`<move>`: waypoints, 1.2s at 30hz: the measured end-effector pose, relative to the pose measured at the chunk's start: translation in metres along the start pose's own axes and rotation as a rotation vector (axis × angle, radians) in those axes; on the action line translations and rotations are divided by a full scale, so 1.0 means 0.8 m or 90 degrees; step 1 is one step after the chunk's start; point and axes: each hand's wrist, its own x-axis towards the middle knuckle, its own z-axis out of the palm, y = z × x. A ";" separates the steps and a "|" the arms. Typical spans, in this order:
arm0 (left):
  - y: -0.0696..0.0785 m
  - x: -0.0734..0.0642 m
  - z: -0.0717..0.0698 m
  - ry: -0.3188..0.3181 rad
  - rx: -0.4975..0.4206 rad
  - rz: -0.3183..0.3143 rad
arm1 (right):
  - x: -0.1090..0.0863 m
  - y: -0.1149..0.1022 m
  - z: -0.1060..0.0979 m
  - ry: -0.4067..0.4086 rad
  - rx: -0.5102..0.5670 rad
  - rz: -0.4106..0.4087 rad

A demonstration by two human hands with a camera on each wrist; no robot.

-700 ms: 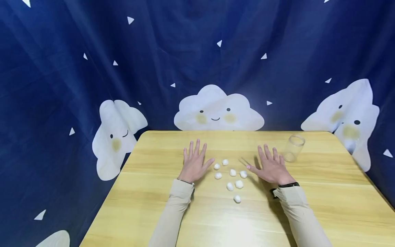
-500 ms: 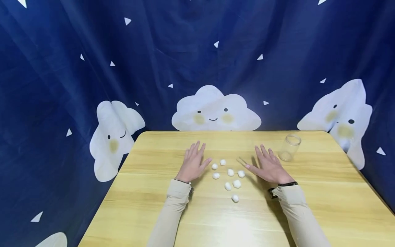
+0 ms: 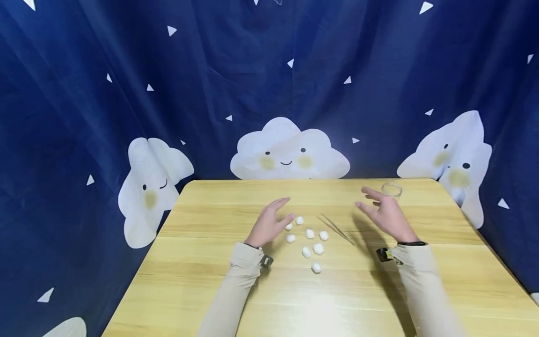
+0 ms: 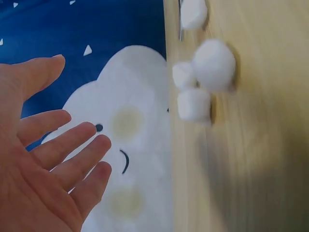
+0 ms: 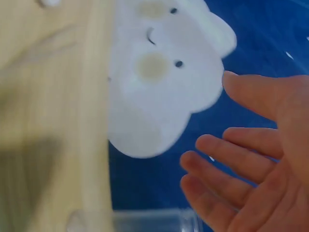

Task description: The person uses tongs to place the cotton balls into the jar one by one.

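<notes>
My left hand (image 3: 269, 223) hovers over the table just left of several white cotton balls (image 3: 318, 248). In the left wrist view its fingers (image 4: 65, 145) are relaxed and hold nothing. To the right of the cotton balls lie slim metal tweezers (image 3: 337, 229), tips pointing away from me. My right hand (image 3: 388, 217) is raised further right, fingers loosely extended with nothing between them. Behind it stands a clear jar (image 3: 392, 189); only its rim shows in the head view, the rest being hidden by the hand. The right wrist view catches the jar's side (image 5: 149, 221) below the fingertips.
The light wooden table (image 3: 202, 290) ends at a rounded far edge. Beyond it hangs a dark blue curtain (image 3: 202, 70) printed with white clouds and triangles. Each wrist wears a black band with a small device.
My right hand has lifted and shifted right, uncovering the tweezers and covering most of the jar. My left hand has turned, its fingers now angled rightward. The head view has swung slightly right.
</notes>
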 end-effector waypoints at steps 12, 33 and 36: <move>0.044 0.055 0.027 -0.073 -0.103 0.007 | -0.001 0.058 -0.079 0.127 0.032 0.073; 0.099 0.129 0.128 -0.143 -0.169 0.000 | -0.020 0.145 -0.077 -0.013 0.048 0.145; 0.106 0.133 0.140 -0.157 -0.156 -0.001 | -0.019 0.147 -0.070 -0.025 0.055 0.138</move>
